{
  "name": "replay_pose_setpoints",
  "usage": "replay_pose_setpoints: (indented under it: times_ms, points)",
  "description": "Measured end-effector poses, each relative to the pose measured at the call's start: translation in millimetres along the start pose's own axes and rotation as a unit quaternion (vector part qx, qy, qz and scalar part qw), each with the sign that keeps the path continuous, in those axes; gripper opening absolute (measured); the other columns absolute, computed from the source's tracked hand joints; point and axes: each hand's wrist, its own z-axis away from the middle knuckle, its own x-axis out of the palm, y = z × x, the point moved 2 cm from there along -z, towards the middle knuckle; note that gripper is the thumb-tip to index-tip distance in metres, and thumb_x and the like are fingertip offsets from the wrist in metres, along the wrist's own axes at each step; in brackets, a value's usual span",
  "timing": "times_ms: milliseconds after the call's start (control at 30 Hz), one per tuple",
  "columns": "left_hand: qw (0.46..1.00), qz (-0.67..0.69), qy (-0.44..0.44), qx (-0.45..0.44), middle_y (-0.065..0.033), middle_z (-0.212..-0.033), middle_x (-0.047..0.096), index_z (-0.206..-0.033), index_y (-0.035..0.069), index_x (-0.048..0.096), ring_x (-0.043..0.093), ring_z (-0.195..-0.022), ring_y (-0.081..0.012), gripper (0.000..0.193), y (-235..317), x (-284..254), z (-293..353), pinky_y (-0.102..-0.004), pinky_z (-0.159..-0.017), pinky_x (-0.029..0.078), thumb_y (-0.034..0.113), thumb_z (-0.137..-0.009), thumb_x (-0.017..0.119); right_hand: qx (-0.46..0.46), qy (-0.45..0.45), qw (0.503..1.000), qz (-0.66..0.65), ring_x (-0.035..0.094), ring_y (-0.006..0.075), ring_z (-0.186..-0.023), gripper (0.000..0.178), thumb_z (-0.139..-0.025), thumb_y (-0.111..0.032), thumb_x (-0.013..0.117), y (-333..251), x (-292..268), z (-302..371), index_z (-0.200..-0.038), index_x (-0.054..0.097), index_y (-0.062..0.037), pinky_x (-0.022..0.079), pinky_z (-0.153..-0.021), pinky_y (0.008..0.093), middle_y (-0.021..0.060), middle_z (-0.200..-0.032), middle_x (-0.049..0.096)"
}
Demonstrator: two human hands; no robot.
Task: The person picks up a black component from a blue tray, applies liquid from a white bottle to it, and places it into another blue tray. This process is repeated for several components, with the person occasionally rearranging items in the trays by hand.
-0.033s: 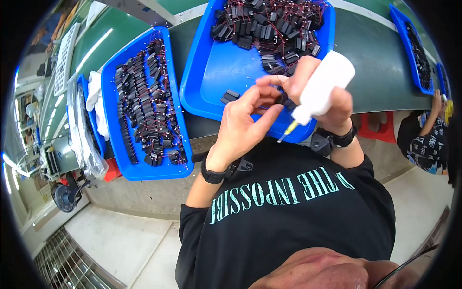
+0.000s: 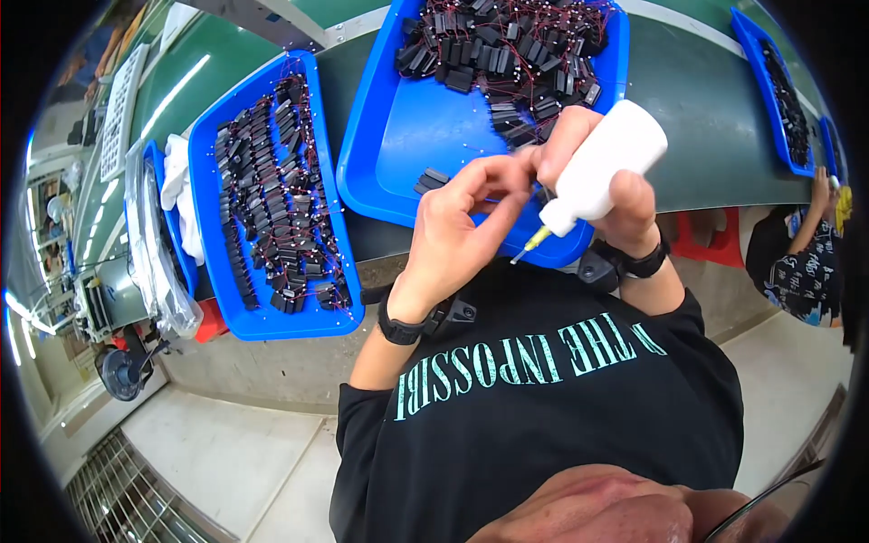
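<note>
Closer Together, a Little to the Left

My right hand (image 2: 631, 215) was wrapped around the white bottle (image 2: 615, 156), which had slid slightly left since the earlier frame, taking its yellow nozzle (image 2: 538, 238) along; the nozzle pointed down-left, its tip by the near rim of the middle blue tray (image 2: 412, 136). My left hand (image 2: 453, 222) had drawn its thumb and fingertips in against the right fingers; I couldn't tell whether they pinched a part. The wired black blocks (image 2: 498, 54) lay heaped at the tray's far side, unmoved. Bare tray floor opened left of the heap, green tabletop (image 2: 697, 136) stretched rightward, and only a narrow strip separated me from the left blue tray (image 2: 299, 328).
</note>
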Motion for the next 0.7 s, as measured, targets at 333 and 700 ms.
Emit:
replay_pose_setpoints:
  times_ms: [333, 700]
  points:
    - [0.987, 0.139, 0.076, 0.009, -0.0124, -0.107, 0.066, -0.114, -0.004, 0.057, 0.065, -0.097, -0.0162, 0.024, -4.1, -4.5, -2.0, -0.0271, -0.080, 0.055, -0.001, -0.090, 0.059, -0.109, 0.284, 0.953, -0.010, 0.036, 0.0110, -0.055, 0.055, -0.088, -0.059, 0.047, 9.0, -2.8, 12.8, -0.092, 0.052, -0.0042, 0.038, -0.062, 0.0324, -0.0007, -0.063, 0.039]
    - [0.998, -0.060, -0.035, 0.007, -0.0069, -0.095, 0.070, -0.106, 0.000, 0.062, 0.068, -0.087, -0.0143, 0.020, -1.4, -2.2, -6.4, -0.0272, -0.075, 0.054, 0.002, -0.086, 0.063, 0.019, 0.057, 0.998, -0.002, 0.035, 0.0108, -0.054, 0.057, -0.087, -0.062, 0.048, 17.5, -11.8, 6.9, -0.093, 0.055, -0.0051, 0.035, -0.059, 0.0331, 0.0005, -0.063, 0.042]
